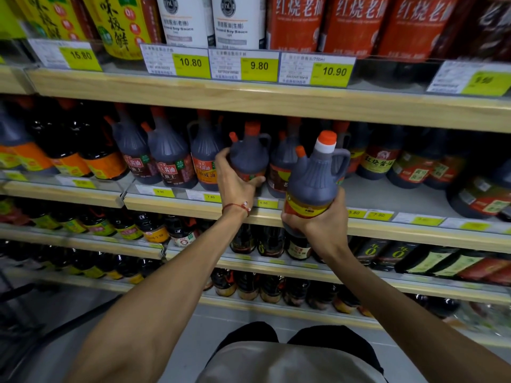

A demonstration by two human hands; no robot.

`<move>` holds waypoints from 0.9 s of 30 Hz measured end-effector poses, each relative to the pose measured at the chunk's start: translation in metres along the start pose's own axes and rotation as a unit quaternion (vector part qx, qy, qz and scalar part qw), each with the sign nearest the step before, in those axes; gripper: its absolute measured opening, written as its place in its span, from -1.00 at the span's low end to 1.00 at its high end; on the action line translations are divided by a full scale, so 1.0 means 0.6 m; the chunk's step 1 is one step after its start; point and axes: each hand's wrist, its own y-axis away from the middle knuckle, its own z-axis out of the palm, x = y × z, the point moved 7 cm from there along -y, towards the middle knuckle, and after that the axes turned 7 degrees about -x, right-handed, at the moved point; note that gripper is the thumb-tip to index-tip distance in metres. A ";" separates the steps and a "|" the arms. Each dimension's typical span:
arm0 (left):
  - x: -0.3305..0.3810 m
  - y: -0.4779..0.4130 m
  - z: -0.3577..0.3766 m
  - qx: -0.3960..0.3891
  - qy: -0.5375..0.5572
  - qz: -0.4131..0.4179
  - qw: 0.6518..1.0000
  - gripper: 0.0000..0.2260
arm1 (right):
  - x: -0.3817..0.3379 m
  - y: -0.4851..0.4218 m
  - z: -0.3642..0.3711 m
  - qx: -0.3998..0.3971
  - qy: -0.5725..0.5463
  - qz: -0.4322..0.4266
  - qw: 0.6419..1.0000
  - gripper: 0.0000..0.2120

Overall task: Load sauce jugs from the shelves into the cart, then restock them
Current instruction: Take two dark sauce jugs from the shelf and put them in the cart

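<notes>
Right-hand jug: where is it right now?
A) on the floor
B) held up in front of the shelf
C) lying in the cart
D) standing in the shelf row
B: the right hand grips the base of the orange-capped jug, whose bottom hangs in front of the shelf edge and rests on nothing, while the left hand holds a second jug in the shelf row.
</notes>
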 end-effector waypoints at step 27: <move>0.123 0.118 0.032 -0.471 0.156 -0.109 0.861 -0.51 | -0.070 0.096 -0.035 0.024 -0.019 0.057 0.998 -0.13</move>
